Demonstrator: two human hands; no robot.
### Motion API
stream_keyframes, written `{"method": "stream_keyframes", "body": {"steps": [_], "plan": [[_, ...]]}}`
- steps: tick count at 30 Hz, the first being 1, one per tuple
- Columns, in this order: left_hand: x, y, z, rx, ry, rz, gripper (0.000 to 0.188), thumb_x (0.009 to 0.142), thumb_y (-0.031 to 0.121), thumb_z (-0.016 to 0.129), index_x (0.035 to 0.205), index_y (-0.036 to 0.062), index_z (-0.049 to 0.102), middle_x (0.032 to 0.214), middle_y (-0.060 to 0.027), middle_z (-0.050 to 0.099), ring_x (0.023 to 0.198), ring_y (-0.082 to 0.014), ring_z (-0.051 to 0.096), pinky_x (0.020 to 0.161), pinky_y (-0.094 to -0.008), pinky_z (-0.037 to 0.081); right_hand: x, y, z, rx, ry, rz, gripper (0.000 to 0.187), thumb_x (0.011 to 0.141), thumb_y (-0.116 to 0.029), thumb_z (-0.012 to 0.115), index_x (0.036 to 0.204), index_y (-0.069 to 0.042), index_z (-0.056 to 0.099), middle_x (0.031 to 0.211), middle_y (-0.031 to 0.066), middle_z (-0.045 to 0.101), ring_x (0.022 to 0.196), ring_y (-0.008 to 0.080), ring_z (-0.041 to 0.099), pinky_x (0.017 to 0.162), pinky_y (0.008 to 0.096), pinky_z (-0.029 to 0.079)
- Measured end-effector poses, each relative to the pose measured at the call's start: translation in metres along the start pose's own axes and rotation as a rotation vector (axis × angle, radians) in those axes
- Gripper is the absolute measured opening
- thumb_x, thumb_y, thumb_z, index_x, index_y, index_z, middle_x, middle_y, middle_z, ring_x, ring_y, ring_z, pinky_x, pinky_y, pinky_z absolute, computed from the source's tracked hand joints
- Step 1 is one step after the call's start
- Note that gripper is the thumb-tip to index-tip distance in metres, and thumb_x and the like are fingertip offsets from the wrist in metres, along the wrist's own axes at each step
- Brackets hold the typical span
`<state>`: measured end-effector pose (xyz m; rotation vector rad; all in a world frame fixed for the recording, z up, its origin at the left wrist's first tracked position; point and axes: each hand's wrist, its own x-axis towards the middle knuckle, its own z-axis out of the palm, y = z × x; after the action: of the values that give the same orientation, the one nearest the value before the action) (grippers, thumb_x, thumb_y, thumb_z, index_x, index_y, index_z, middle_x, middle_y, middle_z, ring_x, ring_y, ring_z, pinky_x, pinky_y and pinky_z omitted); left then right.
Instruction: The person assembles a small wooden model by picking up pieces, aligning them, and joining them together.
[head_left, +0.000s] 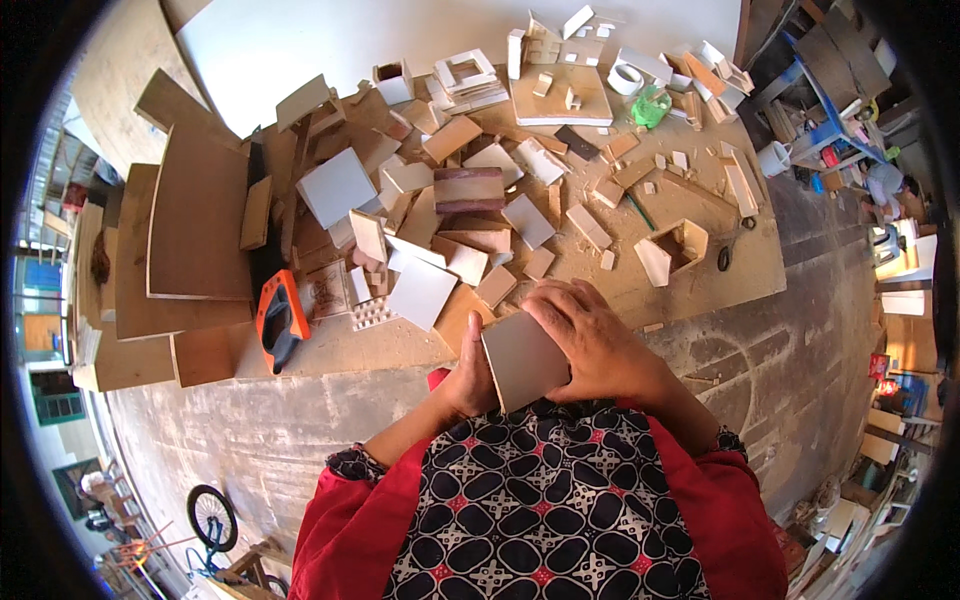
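Close to my body, at the near edge of the workbench, I hold a small flat board (525, 362) with a pale grey face. My left hand (472, 372) grips its left edge, thumb pointing up along the side. Over the top and right side, my right hand (585, 335) is wrapped with bent fingers. The board is tilted, and its underside is hidden. Just beyond my hands lie a white square panel (422, 292) and several small wood offcuts. A little house-shaped wooden box (672, 252) with an open front sits farther right.
A handsaw with an orange and black handle (282, 320) lies at the left of the bench (740, 280). Large brown boards (200, 220) lean beyond it. Scissors (735, 245) lie at the right, a green bag (650, 107) at the back. A bicycle wheel (212, 516) stands behind left.
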<state>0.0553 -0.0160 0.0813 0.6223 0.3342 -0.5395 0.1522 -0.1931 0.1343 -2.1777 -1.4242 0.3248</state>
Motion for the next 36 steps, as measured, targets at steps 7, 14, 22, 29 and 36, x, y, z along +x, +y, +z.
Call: {"method": "stream_keyframes", "body": {"steps": [7,14,22,29,36], "plan": [[0.006,0.002,0.006,0.066,0.019,-0.06,0.095,0.085,0.078,0.009,0.146,0.0078,0.029,0.141,-0.0174,0.042,0.128,-0.0319,0.045,0.107,-0.0436,0.037,-0.012,0.002,0.003,0.011,0.046,0.042,0.105,0.056,-0.037,0.084,0.138,0.002,0.032,0.132,0.02,0.04,0.126,0.0352,0.038,0.106,0.0468,0.029],[0.023,-0.002,0.027,-0.034,-0.116,0.113,0.101,0.083,0.081,0.014,0.143,0.0032,0.033,0.141,-0.0205,0.042,0.128,-0.0332,0.044,0.107,-0.0452,0.037,-0.043,0.005,0.031,0.501,0.359,0.38,0.101,0.066,-0.037,0.083,0.141,0.003,0.028,0.131,0.0216,0.043,0.111,0.036,0.053,0.094,0.0428,0.045],[0.04,-0.011,0.048,0.075,-0.191,-0.088,0.106,0.08,0.084,0.016,0.144,0.0015,0.029,0.143,-0.0206,0.04,0.13,-0.0329,0.042,0.108,-0.0445,0.035,-0.079,0.008,0.043,0.601,0.543,0.586,0.073,0.071,-0.023,0.083,0.13,0.002,0.047,0.122,0.016,0.052,0.101,0.0243,0.061,0.08,0.0332,0.053],[0.05,-0.008,0.062,0.291,-0.12,-0.19,0.105,0.079,0.084,0.016,0.143,0.0009,0.03,0.139,-0.0183,0.043,0.125,-0.0316,0.047,0.104,-0.0452,0.039,-0.099,0.023,0.032,0.806,0.69,0.595,0.048,0.076,-0.011,0.078,0.116,-0.001,0.054,0.116,0.0085,0.052,0.1,0.0152,0.058,0.083,0.0293,0.051],[0.071,-0.009,0.09,0.457,-0.223,-0.114,0.1,0.083,0.08,0.02,0.142,-0.0003,0.03,0.134,-0.0186,0.048,0.118,-0.0313,0.053,0.1,-0.0438,0.042,-0.118,0.035,0.001,0.969,0.987,0.54,0.035,0.08,-0.009,0.073,0.109,0.0,0.057,0.108,0.0095,0.057,0.094,0.0172,0.061,0.076,0.0308,0.053]]}}
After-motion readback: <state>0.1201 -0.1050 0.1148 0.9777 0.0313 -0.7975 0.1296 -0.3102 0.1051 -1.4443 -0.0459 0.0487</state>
